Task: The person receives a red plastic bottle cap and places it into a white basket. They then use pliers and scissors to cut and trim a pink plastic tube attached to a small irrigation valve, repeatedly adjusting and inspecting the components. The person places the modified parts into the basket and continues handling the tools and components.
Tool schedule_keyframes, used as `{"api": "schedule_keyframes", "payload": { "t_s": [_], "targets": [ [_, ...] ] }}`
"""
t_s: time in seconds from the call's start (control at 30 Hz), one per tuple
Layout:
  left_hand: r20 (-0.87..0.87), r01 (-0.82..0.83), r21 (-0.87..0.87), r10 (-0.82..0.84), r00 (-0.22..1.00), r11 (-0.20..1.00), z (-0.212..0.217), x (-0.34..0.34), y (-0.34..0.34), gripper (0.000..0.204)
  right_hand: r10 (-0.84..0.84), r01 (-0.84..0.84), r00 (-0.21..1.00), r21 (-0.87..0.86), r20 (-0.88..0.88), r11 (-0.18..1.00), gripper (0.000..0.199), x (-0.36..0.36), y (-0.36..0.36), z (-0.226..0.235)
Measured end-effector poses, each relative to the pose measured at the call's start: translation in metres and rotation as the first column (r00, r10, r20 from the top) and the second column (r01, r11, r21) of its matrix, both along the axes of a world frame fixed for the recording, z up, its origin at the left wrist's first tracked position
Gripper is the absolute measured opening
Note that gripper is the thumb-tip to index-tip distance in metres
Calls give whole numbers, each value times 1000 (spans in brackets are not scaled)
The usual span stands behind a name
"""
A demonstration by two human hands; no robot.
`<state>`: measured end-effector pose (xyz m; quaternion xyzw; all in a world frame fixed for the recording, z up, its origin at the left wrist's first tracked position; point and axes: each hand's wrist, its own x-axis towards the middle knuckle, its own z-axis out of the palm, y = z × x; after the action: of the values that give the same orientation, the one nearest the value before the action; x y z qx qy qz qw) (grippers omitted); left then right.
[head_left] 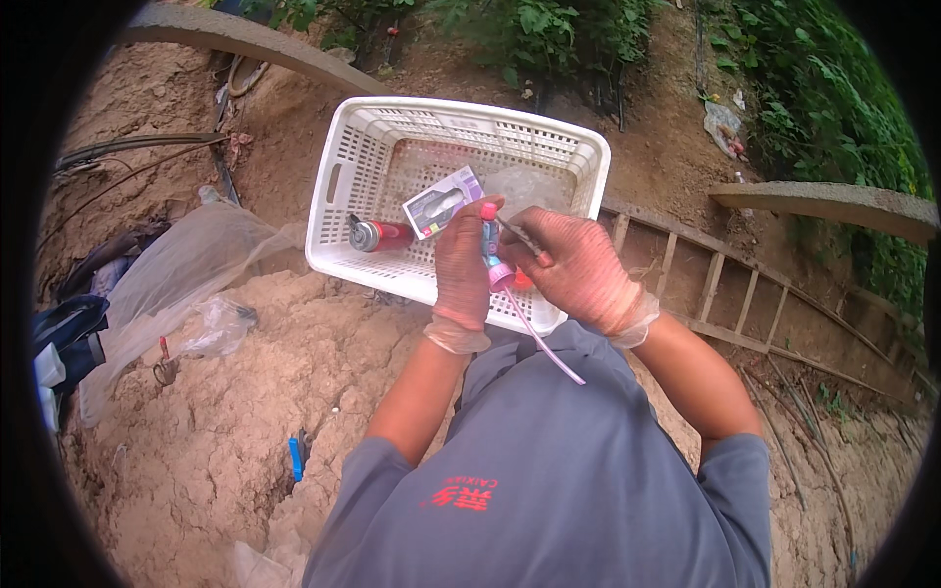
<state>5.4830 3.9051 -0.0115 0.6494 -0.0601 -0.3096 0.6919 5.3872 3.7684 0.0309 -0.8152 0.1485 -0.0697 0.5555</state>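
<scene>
Both my hands wear thin clear gloves and are over the near side of a white plastic basket. My left hand is wrapped round a small bluish tube-shaped thing with a pink cap and a pink ring at its lower end. A pink strap hangs from it toward my lap. Pinched in my right hand is a thin dark tool, held close beside the tube; its kind is not clear. In the basket lie a purple-and-white box with an oval opening and a red cylinder with a silvery end.
A wooden ladder lies on the soil to the right. Clear plastic sheeting, a red-handled tool and a blue object are on the left. Concrete beams and green plants stand beyond the basket.
</scene>
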Motion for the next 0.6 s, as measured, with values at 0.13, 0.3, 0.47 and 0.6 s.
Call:
{"api": "schedule_keyframes", "payload": {
  "t_s": [0.13, 0.3, 0.47, 0.6],
  "targets": [
    [90, -15, 41, 11, 996, 999, -16, 0, 1, 44, 97, -125, 989, -273, -112, 954, 20, 6, -3, 7],
    [26, 128, 151, -134, 991, 980, -13, -5, 3, 44, 269, -254, 961, -564, -58, 786, 20, 8, -3, 0],
    [9, 169, 90, -170, 985, 982, -36, -18, 0, 43, 291, -312, 948, -569, -130, 761, 20, -1, -5, -15],
    [186, 230, 77, -241, 953, 970, -58, -24, 1, 31, 297, -261, 955, -473, 1, 841, 19, -10, -9, -24]
  ]
}}
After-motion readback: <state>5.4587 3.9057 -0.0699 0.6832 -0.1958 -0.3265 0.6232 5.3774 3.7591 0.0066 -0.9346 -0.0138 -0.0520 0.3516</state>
